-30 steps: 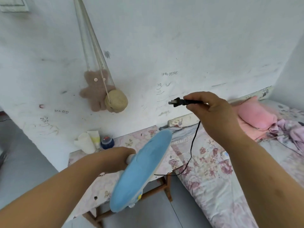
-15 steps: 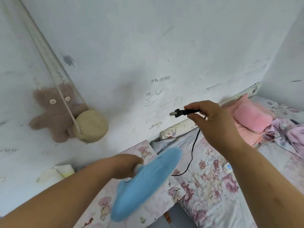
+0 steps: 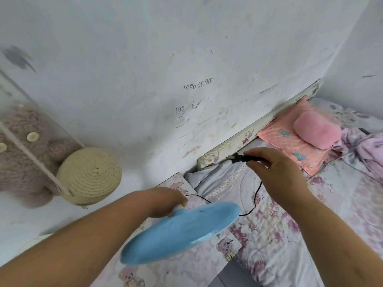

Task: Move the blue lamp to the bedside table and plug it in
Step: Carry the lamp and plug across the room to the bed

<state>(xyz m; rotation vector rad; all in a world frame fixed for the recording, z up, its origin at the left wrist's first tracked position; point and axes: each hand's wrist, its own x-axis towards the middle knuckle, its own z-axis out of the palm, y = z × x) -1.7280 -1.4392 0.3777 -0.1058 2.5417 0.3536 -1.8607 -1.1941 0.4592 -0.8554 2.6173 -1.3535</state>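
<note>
Lowered toward the bed's 12 o'clock edge, right hand (image 3: 277, 175) pinches the plug (image 3: 238, 158); left hand (image 3: 165, 201) grips the blue lamp (image 3: 180, 233).

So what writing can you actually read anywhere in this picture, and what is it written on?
"100000000": handwritten in dark pen on the white wall; the exact count of zeros is hard to tell.
"100": handwritten on the same wall, lower left of the first, underlined with a curve.
The scribble right of "100" is not legible.
A faint mark lower on the wall is too faint to read.
No readable text on the blue lamp or plug.
</note>
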